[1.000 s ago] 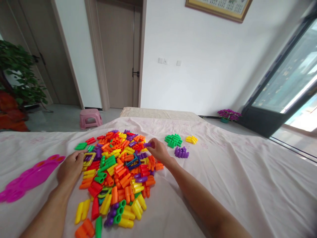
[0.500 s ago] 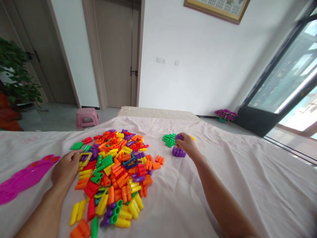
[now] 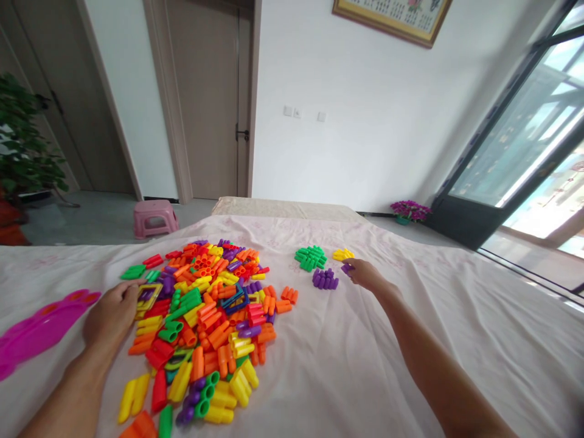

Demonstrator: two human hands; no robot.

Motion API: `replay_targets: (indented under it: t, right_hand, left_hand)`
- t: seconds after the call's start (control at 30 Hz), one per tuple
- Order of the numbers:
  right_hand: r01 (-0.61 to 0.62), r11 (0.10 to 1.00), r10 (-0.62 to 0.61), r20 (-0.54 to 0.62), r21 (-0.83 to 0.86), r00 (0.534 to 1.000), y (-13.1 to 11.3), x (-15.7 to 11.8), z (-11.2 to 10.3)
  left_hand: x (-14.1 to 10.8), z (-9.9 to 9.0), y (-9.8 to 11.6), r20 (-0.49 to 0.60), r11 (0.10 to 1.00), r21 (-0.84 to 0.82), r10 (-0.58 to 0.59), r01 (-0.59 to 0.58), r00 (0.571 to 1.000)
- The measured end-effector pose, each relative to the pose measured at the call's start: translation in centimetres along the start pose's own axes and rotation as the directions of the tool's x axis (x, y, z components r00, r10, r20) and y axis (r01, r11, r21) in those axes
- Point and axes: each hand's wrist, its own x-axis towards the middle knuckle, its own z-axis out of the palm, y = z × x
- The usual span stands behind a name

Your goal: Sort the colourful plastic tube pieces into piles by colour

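My right hand (image 3: 365, 277) is closed in a pinch on a small purple plastic block (image 3: 347, 269), just above the cloth. Left of it lies a cluster of purple blocks (image 3: 325, 280). Beyond that are a cluster of green blocks (image 3: 310, 258) and a few yellow blocks (image 3: 343, 254). At the left edge of a big mixed pile of tube-shaped building blocks (image 3: 219, 316), my left hand (image 3: 109, 311) is closed, its fingertips on a yellow square frame piece (image 3: 149, 298). My palm hides part of what those fingers grip.
A magenta foot-shaped tray (image 3: 45, 331) lies left of my left hand. The pale cloth (image 3: 365, 365) under everything is wrinkled. Past the table stand a pink stool (image 3: 156, 219), a potted plant (image 3: 31, 146) and magenta flowers (image 3: 410, 210).
My right hand has moved right, away from above the purple cluster, still with a purple block in its fingers. The yellow blocks now show fully. My left hand stays by the frame piece.
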Motion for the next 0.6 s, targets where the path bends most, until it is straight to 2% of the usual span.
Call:
replay_targets:
  t: [0.13,0.27,0.43,0.6]
  right_hand:
    - [0.022,0.995,-0.016,0.059,-0.099,0.998,-0.1,0.6,0.0]
    - [0.041,0.991,-0.025,0.127,-0.126,0.992,-0.2,1.5,-0.4]
    - [0.122,0.988,-0.104,0.180,-0.097,0.978,-0.9,2.1,-0.2]
    - [0.135,0.990,-0.128,0.158,-0.037,0.979,-1.7,1.7,0.5]
  left_hand:
    - [0.1,-0.1,0.0,0.007,1.000,-0.009,-0.001,0.001,1.000]
    - [-0.1,-0.2,0.2,-0.001,1.000,-0.020,-0.006,0.006,1.000]
    - [-0.2,-0.2,0.2,0.006,1.000,-0.016,-0.008,0.008,1.000]
    - [-0.1,0.0,0.1,0.005,1.000,-0.014,-0.001,0.001,1.000]
